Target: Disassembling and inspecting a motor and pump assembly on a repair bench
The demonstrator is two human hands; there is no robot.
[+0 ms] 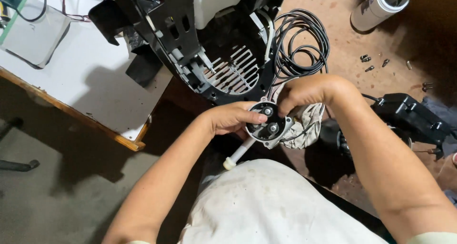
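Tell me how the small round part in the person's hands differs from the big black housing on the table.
The round part is small and held in both hands; the black housing is far larger and rests partly on the white table. The round part shows two metal hubs and a white tube; the housing shows a slotted grille. Both are black plastic.

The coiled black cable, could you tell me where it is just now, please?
In the head view, the coiled black cable lies on the brown floor, upper centre-right, beside the open black housing and just above the right hand.
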